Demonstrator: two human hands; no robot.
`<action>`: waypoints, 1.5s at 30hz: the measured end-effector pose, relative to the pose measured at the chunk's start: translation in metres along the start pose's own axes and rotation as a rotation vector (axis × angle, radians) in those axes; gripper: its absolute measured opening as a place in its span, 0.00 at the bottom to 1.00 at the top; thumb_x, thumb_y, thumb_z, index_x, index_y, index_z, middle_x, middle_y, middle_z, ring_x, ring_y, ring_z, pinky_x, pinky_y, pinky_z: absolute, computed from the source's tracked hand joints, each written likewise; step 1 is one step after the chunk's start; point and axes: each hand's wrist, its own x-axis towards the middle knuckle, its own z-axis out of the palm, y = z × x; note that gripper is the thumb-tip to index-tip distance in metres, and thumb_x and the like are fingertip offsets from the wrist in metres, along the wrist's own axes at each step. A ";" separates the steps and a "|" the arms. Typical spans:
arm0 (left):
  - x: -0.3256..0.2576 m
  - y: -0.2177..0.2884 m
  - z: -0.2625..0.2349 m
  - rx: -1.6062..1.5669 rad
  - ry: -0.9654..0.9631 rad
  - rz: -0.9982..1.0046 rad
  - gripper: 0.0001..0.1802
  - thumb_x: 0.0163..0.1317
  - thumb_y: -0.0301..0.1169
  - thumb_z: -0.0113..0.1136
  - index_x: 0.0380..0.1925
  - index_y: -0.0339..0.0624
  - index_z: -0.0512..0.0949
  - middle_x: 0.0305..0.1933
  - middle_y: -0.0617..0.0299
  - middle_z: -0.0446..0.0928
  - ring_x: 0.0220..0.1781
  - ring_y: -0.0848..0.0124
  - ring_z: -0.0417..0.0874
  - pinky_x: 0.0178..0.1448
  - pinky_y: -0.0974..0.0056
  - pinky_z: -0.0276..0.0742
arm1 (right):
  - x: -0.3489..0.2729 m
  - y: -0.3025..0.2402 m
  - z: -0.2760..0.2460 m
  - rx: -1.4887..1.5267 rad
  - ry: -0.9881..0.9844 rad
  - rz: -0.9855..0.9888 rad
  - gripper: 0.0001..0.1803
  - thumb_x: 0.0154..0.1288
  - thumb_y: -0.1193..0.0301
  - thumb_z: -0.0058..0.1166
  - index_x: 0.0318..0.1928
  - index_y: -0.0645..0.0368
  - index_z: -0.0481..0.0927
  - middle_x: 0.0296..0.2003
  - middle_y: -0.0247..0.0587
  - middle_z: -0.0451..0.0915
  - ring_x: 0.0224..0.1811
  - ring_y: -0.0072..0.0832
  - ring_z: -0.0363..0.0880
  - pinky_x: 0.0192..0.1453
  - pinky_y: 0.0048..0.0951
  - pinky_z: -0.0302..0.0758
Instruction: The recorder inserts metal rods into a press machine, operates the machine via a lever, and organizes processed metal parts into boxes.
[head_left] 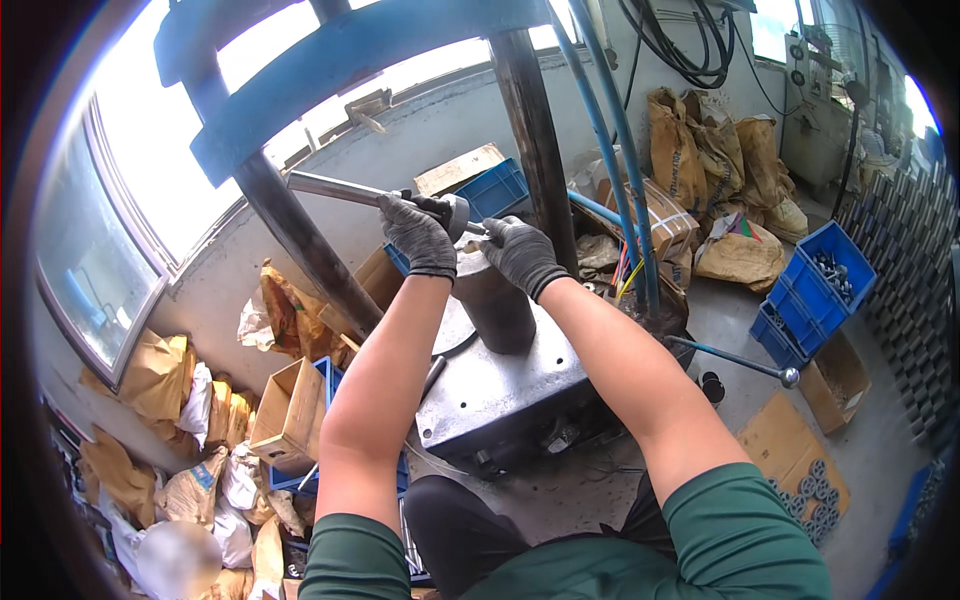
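A long metal shaft (335,188) with a thick round collar (459,216) is held level across the press, in front of my chest. My left hand (418,237), in a grey glove, is wrapped round the shaft just left of the collar. Pinching the thin end to the right of the collar is my gloved right hand (522,254). Below both hands a dark metal cylinder (502,318) stands upright on the press's steel bed plate (535,385). The shaft is apart from the bed plate. My right glove partly hides the thin end.
Dark press columns (540,130) and a blue crossbeam (370,50) frame the work. A ball-ended lever (740,360) juts out at right. Blue parts crates (815,290), sacks (740,245) and cardboard with metal rings (800,470) lie right; an open carton (290,420) stands left.
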 end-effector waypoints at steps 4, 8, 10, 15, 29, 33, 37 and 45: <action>0.011 -0.007 -0.005 0.177 -0.096 0.024 0.26 0.79 0.57 0.52 0.41 0.42 0.71 0.21 0.67 0.70 0.18 0.75 0.73 0.20 0.67 0.73 | -0.005 -0.009 -0.002 0.005 0.056 0.008 0.26 0.70 0.55 0.64 0.66 0.47 0.82 0.54 0.44 0.85 0.54 0.46 0.86 0.60 0.44 0.82; 0.012 -0.014 -0.005 0.193 -0.199 0.025 0.23 0.80 0.52 0.53 0.40 0.42 0.70 0.20 0.65 0.70 0.15 0.73 0.72 0.19 0.66 0.76 | -0.006 -0.020 -0.010 -0.011 -0.030 0.049 0.28 0.70 0.54 0.65 0.65 0.51 0.81 0.54 0.44 0.86 0.55 0.45 0.86 0.61 0.42 0.82; 0.009 -0.013 0.000 0.191 -0.191 -0.016 0.23 0.80 0.52 0.53 0.40 0.42 0.70 0.20 0.65 0.70 0.15 0.73 0.72 0.19 0.66 0.74 | -0.007 -0.021 -0.013 -0.017 -0.046 0.059 0.28 0.70 0.53 0.64 0.64 0.51 0.81 0.55 0.44 0.85 0.55 0.46 0.86 0.61 0.45 0.81; 0.021 -0.024 0.012 0.156 -0.187 -0.037 0.22 0.80 0.51 0.53 0.40 0.42 0.70 0.19 0.66 0.68 0.14 0.73 0.67 0.16 0.66 0.68 | -0.003 -0.005 -0.015 0.006 -0.025 0.016 0.22 0.73 0.56 0.60 0.60 0.54 0.81 0.52 0.47 0.85 0.55 0.47 0.86 0.60 0.48 0.81; 0.013 -0.019 0.034 0.512 -0.258 -0.066 0.26 0.82 0.55 0.48 0.38 0.42 0.70 0.18 0.64 0.70 0.15 0.74 0.73 0.16 0.65 0.73 | -0.219 -0.016 -0.284 -0.593 -0.310 -0.248 0.09 0.59 0.70 0.62 0.39 0.58 0.84 0.39 0.43 0.83 0.43 0.45 0.82 0.50 0.45 0.78; 0.010 -0.022 0.039 0.630 -0.275 0.016 0.26 0.82 0.54 0.48 0.38 0.40 0.70 0.18 0.63 0.71 0.14 0.73 0.74 0.16 0.63 0.74 | -0.257 0.028 -0.334 -0.867 -0.500 -0.081 0.08 0.60 0.67 0.63 0.37 0.57 0.84 0.37 0.44 0.83 0.42 0.44 0.82 0.49 0.45 0.77; 0.007 -0.020 0.040 0.646 -0.246 0.031 0.26 0.82 0.54 0.48 0.39 0.39 0.70 0.18 0.63 0.71 0.14 0.73 0.74 0.16 0.63 0.73 | -0.270 0.055 -0.333 -0.700 -0.369 -0.075 0.06 0.60 0.70 0.64 0.36 0.58 0.83 0.35 0.46 0.82 0.42 0.46 0.82 0.48 0.46 0.77; 0.008 -0.016 0.037 0.595 -0.165 0.019 0.28 0.82 0.56 0.46 0.41 0.38 0.71 0.20 0.62 0.72 0.14 0.72 0.75 0.16 0.63 0.74 | -0.153 0.073 -0.308 -0.541 0.201 -0.303 0.14 0.66 0.74 0.61 0.51 0.59 0.82 0.47 0.53 0.84 0.48 0.52 0.86 0.53 0.46 0.83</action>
